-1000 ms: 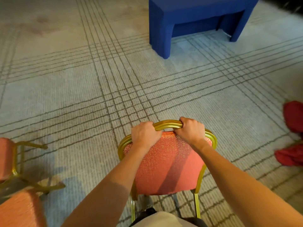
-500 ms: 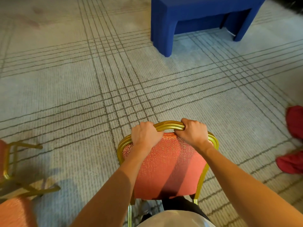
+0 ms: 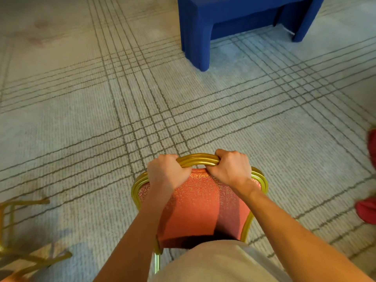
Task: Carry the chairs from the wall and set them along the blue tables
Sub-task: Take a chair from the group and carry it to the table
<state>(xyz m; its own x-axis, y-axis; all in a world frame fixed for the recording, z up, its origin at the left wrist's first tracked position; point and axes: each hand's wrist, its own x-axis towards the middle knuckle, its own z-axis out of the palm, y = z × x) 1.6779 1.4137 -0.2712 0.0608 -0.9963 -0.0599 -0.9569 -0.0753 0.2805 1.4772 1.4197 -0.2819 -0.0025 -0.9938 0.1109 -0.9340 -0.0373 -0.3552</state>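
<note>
At six o'clock, close to the body, the red chair [image 3: 203, 202] has its gold top rail clasped by the left hand [image 3: 165, 173] and right hand [image 3: 232, 168], the blue table [image 3: 203, 21] well apart at twelve o'clock, a second chair's frame [image 3: 20, 259] at eight, red fabric [image 3: 366, 210] at four.

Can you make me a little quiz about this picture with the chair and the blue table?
1. True or false: the left hand and the right hand both grip the top rail of the chair.
2. What stands ahead of the chair on the carpet? A) a blue table B) a green sofa C) a white fridge
3. Fill in: the chair's metal frame is coloured ____.
Key: 1 true; 2 A; 3 gold.
</note>
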